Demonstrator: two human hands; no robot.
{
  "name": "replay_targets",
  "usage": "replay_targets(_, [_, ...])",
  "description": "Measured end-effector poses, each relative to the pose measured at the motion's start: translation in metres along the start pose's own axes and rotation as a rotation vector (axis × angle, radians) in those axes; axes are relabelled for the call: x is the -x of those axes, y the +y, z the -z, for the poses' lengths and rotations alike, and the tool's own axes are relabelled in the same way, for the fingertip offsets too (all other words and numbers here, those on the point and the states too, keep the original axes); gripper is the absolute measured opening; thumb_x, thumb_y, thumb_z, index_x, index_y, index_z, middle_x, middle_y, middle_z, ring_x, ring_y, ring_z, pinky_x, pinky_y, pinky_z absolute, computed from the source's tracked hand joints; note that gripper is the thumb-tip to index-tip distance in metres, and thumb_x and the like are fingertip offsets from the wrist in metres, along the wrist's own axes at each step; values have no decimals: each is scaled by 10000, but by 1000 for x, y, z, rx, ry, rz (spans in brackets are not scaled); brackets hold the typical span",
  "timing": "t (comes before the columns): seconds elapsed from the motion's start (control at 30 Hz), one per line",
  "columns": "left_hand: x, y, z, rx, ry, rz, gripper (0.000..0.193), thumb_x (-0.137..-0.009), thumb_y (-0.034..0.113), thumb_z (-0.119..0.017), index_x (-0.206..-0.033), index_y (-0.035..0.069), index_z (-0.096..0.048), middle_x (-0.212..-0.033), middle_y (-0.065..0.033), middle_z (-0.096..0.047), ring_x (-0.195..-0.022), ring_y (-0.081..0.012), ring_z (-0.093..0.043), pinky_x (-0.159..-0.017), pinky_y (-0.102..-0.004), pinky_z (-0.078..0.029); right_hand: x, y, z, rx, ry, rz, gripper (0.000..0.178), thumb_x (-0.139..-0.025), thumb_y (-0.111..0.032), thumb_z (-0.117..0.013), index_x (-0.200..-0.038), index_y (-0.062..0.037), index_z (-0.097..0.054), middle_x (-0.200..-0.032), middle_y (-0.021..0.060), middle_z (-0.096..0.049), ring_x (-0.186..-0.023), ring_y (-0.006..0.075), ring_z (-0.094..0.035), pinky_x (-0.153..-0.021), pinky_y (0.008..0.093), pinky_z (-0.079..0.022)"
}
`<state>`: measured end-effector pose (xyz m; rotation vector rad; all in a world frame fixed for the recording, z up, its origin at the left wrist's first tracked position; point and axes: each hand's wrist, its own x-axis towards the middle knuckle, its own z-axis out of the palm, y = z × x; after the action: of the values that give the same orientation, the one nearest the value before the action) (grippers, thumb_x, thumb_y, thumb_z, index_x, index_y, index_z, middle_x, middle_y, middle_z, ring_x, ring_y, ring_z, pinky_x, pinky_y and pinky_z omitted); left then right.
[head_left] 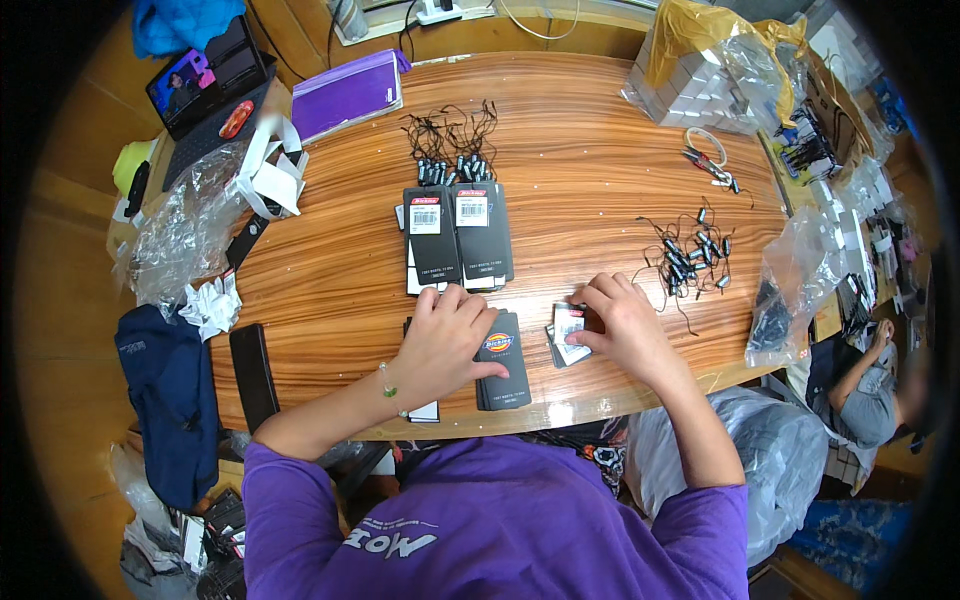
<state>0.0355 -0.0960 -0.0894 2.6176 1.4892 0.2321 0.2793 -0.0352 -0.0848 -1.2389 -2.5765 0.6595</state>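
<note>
In front of me a stack of dark grey hang tags lies near the table's front edge. My left hand lies over its left side, thumb spread onto the top tag and fingers apart. White-edged tags partly show beneath that wrist. To the right, my right hand pinches a small bundle of white labels between thumb and fingers. Just beyond my left hand stand two piles of dark hang tags with white stickers. Their black strings with small dark toggles spread out behind them.
Loose strings with toggles lie on the right, near small snips and a clear plastic bag. Wrapped white boxes stand far right. A black phone, purple notebook and laptop are left. Another person sits far right.
</note>
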Motion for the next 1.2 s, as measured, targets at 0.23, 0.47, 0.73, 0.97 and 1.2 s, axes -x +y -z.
replay_targets(0.23, [7,1,2,213,129,19,524,-636,371,-723,-1015,43,-569,-992,-67,-514,-914,-213,-470,-819,-361,-379,1,5,-12,-587,-107,-177,228,-715,-52,-687,-899,-33,-554,-729,20,-547,-639,95,-498,-563,232,-406])
replay_targets(0.47, [16,0,-6,1462,50,424,280,-795,-33,-594,-1071,-39,-551,-1082,-98,-543,-865,-112,-559,-799,-232,-469,3,1,-11,-1083,-107,-245,246,-760,-5,-652,-973,-18,-528,-665,-57,-503,-596,20,-447,-529,181,-367])
replay_targets(0.73, [3,18,14,1527,172,350,337,-794,-74,-578,-1121,-32,-510,-1042,-99,-586,-952,-141,-571,-804,-237,-478,4,-68,-14,-654,211,-99,342,-806,-192,-626,-1096,-67,-494,-596,73,-518,-488,192,-508,-482,291,-422])
replay_targets(0.97, [-30,-22,73,1130,770,171,301,-802,-20,-587,-1097,-14,-527,-1016,-88,-581,-884,-113,-569,-766,-223,-471,30,18,29,-565,607,-436,248,-830,-181,-588,-1039,-56,-544,-689,60,-590,-584,131,-531,-532,277,-425])
replay_targets(1.2, [-41,-38,157,1272,1007,-283,421,-841,-59,-481,-1234,5,-345,-1075,-138,-556,-974,-161,-559,-833,-273,-478,53,76,10,-35,537,-546,175,-700,-98,-641,-857,-30,-605,-747,129,-564,-751,279,-561,-674,374,-449])
